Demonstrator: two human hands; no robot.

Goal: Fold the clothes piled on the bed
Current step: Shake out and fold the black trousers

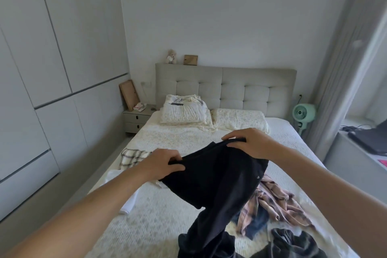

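Note:
A pair of black trousers [211, 180] hangs in the air over the bed [159, 220], held up by the waistband. My left hand [161, 163] pinches the waistband's left end and my right hand [249, 142] grips its right end. The legs drop down to the near edge of the bed. A pink and brown plaid shirt [278, 201] lies crumpled to the right over a dark blue garment [258, 224]. A dark grey garment [293, 243] lies at the near right. A cream checked cloth [132, 156] and a white garment [129, 205] lie folded on the left side.
Two pillows [238, 120] lie at the padded headboard [226, 84]. A nightstand [137, 118] stands left of the bed beside tall wardrobes [41, 69]. A green fan [303, 113] stands at the right, near a curtain and a windowsill with a laptop [370, 138].

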